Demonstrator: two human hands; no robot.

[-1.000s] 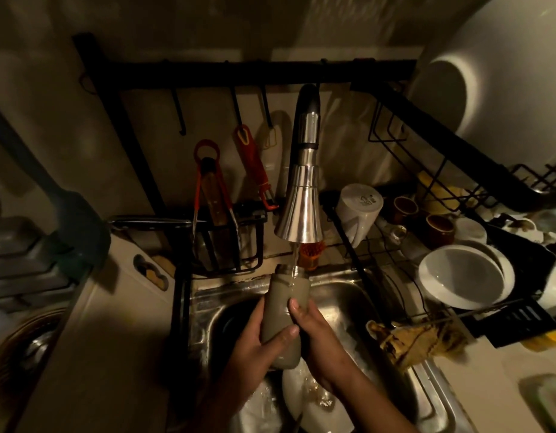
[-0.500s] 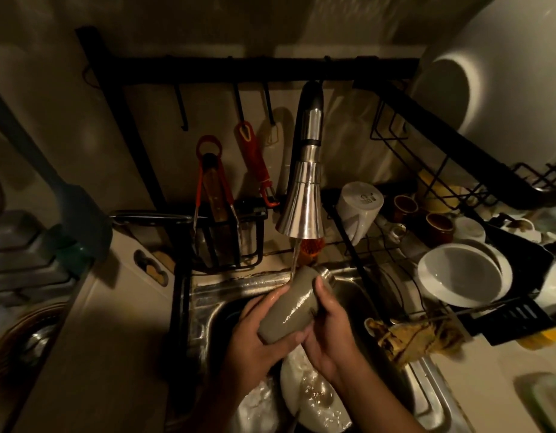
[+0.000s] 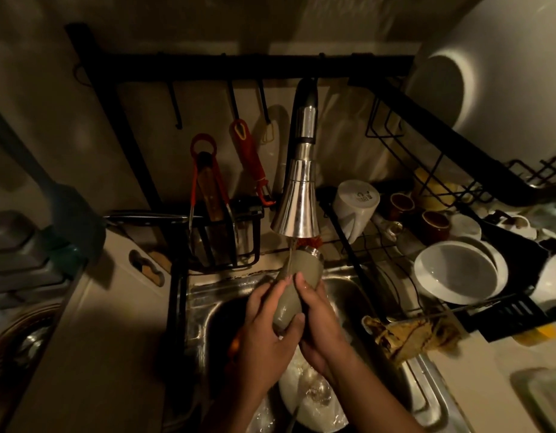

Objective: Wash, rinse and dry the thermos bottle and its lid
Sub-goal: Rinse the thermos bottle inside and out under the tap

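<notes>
Both hands held the thermos bottle point(image 3: 297, 284) over the steel sink point(image 3: 204, 304), directly below the chrome faucet head point(image 3: 297, 210). The bottle was tilted, its metal neck pointing up and away toward the right, and a thin stream of water point(image 3: 290, 257) fell onto its upper side. The left hand point(image 3: 264, 335) gripped the lower body, fingers point(image 3: 272, 293) curled round the far side and thumb across the near side. The right hand point(image 3: 317, 326) clasped the bottle from the right, fingers wrapped against its wall. A white plate point(image 3: 304, 407) lay in the sink beneath the hands. A dish rack point(image 3: 501, 314) with a white bowl point(image 3: 454, 271) stood to the right.
</notes>
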